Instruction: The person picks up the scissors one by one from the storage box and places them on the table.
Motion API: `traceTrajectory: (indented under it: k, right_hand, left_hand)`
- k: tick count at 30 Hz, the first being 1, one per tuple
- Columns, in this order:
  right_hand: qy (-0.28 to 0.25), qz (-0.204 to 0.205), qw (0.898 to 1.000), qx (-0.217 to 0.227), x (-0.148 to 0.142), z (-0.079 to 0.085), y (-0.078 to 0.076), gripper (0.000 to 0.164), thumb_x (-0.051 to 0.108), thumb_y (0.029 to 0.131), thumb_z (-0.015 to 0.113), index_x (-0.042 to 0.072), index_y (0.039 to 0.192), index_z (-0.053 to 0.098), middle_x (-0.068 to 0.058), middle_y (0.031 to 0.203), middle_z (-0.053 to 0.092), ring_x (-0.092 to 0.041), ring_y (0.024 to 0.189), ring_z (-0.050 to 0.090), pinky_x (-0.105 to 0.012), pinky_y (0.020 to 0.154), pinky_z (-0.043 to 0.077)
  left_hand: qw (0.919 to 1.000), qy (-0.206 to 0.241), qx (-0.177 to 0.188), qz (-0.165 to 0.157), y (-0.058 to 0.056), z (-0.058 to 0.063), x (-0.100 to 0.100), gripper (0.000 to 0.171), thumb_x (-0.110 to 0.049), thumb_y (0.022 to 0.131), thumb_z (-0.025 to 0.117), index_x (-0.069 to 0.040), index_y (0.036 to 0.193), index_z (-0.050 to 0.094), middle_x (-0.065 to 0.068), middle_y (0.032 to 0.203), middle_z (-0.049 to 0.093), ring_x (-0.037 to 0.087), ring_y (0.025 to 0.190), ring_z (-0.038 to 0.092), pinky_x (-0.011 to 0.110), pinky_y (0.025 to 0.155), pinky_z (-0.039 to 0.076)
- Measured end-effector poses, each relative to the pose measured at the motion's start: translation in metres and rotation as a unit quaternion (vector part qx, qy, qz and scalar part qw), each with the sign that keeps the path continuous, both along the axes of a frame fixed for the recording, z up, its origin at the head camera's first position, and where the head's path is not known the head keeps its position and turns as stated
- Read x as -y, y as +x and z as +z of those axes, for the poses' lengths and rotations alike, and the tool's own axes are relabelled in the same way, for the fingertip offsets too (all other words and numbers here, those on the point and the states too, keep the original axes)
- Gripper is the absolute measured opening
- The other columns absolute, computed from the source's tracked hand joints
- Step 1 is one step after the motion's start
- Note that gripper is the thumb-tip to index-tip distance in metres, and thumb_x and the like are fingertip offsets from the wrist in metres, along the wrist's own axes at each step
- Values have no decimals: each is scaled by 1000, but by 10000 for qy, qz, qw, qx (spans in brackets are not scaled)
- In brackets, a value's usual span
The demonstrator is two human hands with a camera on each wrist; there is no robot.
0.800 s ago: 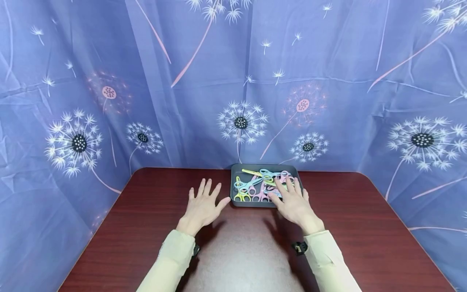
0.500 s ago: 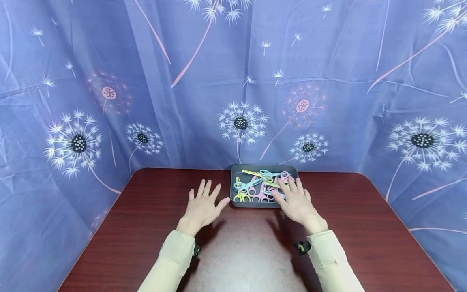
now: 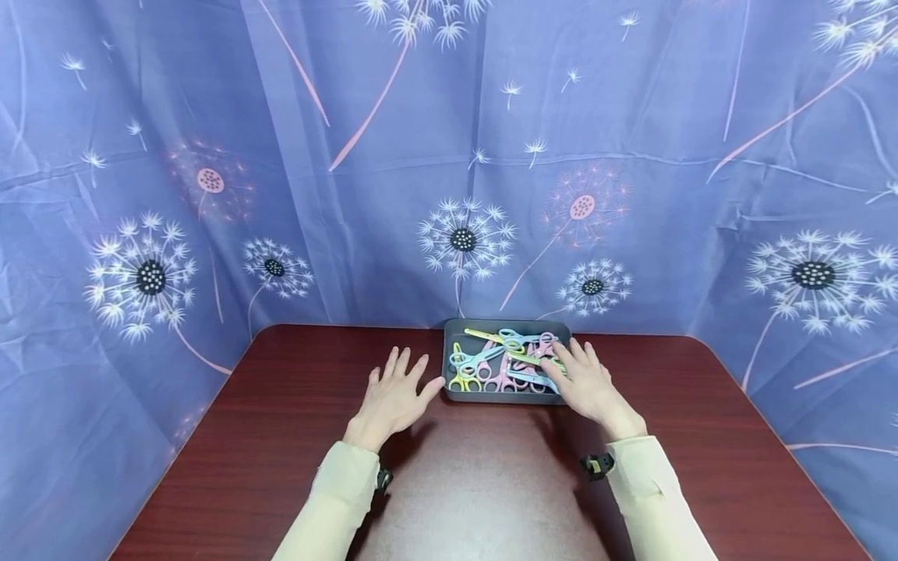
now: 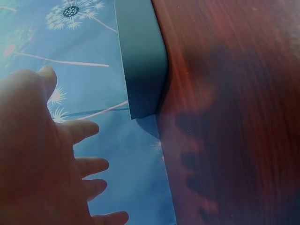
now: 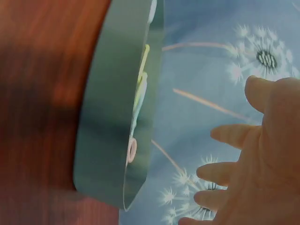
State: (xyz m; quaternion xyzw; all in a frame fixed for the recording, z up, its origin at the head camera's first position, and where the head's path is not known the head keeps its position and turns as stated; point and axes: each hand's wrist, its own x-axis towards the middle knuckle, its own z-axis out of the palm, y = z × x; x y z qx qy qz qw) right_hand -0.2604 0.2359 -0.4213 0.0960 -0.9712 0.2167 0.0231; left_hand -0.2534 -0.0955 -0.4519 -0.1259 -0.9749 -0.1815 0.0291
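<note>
A dark grey tray (image 3: 505, 397) at the table's far edge holds several scissors (image 3: 480, 360) in yellow, light blue and pink, piled across each other. My left hand (image 3: 393, 400) is spread with fingers apart just left of the tray, its thumb close to the tray's left wall. My right hand (image 3: 588, 388) hovers over the tray's right end, fingers spread, overlapping the pile in the head view. Neither hand holds anything. In the right wrist view a pink handle ring (image 5: 132, 150) and a yellow piece show above the tray's wall (image 5: 101, 122).
The tray stands on a dark red wooden table (image 3: 281, 436). A blue curtain (image 3: 379, 234) with dandelion prints hangs right behind the far edge and along both sides. Shadows of both arms fall on the tabletop.
My right hand has moved to the right, uncovering more of the scissors at the tray's right end. My left hand has stayed almost in place.
</note>
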Motion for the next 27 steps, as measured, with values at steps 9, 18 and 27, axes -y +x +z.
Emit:
traceTrajectory:
  k: [9, 18, 27]
  right_hand:
    - [-462, 147, 9988, 64, -18, 3, -26, 66, 44, 106, 34, -6, 149, 28, -35, 151, 22, -53, 141, 7, -63, 110, 8]
    - [-849, 95, 9961, 209, -36, -6, -43, 70, 45, 105, 36, -6, 151, 23, -33, 152, 23, -50, 140, 17, -61, 109, 16]
    - [-900, -148, 9957, 170, -56, -10, -55, 72, 49, 102, 41, -4, 149, 29, -31, 147, 36, -49, 133, 34, -61, 104, 29]
  left_hand:
    - [9997, 202, 150, 15, -14, 0, -9, 78, -73, 93, 31, -21, 151, 38, 14, 159, 21, 30, 148, 5, 59, 109, 18]
    - [9997, 211, 33, -109, -28, -5, -25, 77, -72, 94, 29, -20, 148, 44, 16, 156, 29, 33, 147, 12, 59, 107, 22]
    - [9988, 438, -66, -230, -39, -8, -36, 76, -70, 96, 26, -16, 144, 50, 17, 153, 34, 35, 146, 17, 60, 106, 24]
